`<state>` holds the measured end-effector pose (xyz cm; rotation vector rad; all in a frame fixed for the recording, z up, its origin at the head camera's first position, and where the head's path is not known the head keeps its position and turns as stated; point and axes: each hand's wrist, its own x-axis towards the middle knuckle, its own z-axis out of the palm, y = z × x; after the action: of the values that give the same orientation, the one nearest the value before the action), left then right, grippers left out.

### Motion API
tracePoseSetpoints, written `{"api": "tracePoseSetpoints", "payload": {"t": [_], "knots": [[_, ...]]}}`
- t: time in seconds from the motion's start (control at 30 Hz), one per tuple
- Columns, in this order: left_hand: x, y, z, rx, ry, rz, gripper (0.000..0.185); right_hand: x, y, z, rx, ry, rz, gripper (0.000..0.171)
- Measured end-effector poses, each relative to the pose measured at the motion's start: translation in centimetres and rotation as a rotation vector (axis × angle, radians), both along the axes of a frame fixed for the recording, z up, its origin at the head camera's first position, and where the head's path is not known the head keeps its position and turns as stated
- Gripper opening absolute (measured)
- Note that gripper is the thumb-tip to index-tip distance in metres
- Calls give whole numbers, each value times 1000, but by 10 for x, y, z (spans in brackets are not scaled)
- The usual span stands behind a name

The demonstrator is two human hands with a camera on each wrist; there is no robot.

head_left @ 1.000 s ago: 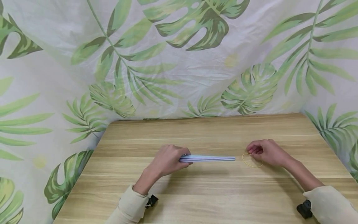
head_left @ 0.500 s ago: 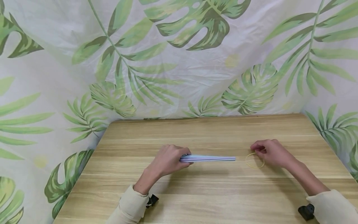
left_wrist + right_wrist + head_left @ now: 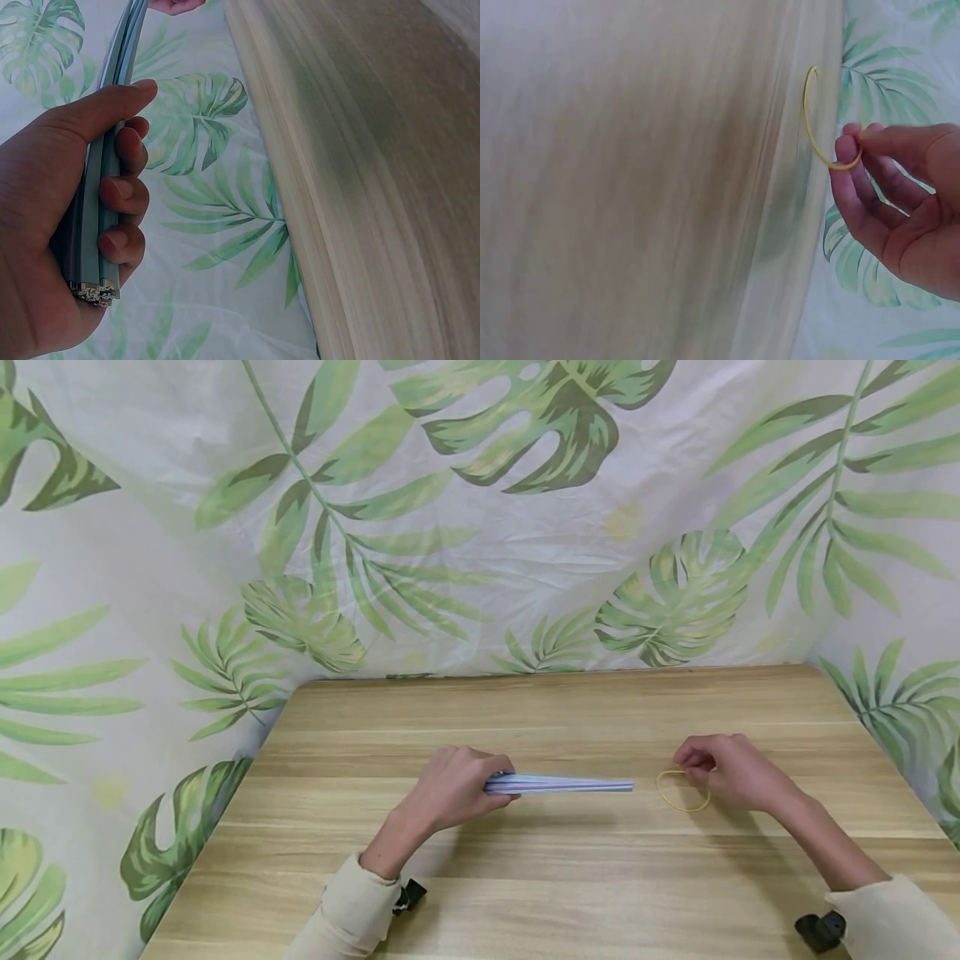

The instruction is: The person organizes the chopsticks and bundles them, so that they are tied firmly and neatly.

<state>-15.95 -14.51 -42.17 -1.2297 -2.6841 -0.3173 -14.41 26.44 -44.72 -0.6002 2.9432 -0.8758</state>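
Note:
My left hand (image 3: 453, 789) grips a bundle of long, thin pale-blue and lilac strips (image 3: 562, 784), held level above the table and pointing right. Fingers and thumb wrap round it in the left wrist view, where the strips' near ends (image 3: 94, 292) show as a tight cluster below the little finger. To the right, my right hand (image 3: 738, 772) pinches a thin yellow rubber band (image 3: 682, 811) between thumb and fingertips. The band (image 3: 808, 112) hangs as a loose loop, a short gap away from the bundle's far end. Its other fingers are bent loosely.
The wood-grain table (image 3: 570, 885) lies under both hands. A leaf-printed cloth (image 3: 525, 552) rises behind its back edge and along the sides. A small black camera (image 3: 820, 932) sits at the right wrist, another black device (image 3: 409, 896) at the left.
My right hand has drawn slightly to the right with the rubber band, widening the gap to the bundle. My left hand and the bundle stay almost still.

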Motion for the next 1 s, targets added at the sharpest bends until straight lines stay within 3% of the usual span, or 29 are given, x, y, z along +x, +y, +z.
{"api": "tracePoseSetpoints", "payload": {"t": [0.17,0.33,0.47,0.67,1.0], "knots": [[1,1,0,0,-12,-6,18,4,-1,0,-130,-100,-18,10],[2,2,-1,-2,-8,-11,18,11,-7,2,-285,-187,-53,18],[2,4,-2,-2,12,-15,18,16,-17,4,-405,-193,-59,26],[2,6,-2,8,22,-21,17,20,-39,7,-549,-200,-67,24],[2,11,-2,-6,11,-1,17,26,-62,12,-606,-175,-87,21]]}}
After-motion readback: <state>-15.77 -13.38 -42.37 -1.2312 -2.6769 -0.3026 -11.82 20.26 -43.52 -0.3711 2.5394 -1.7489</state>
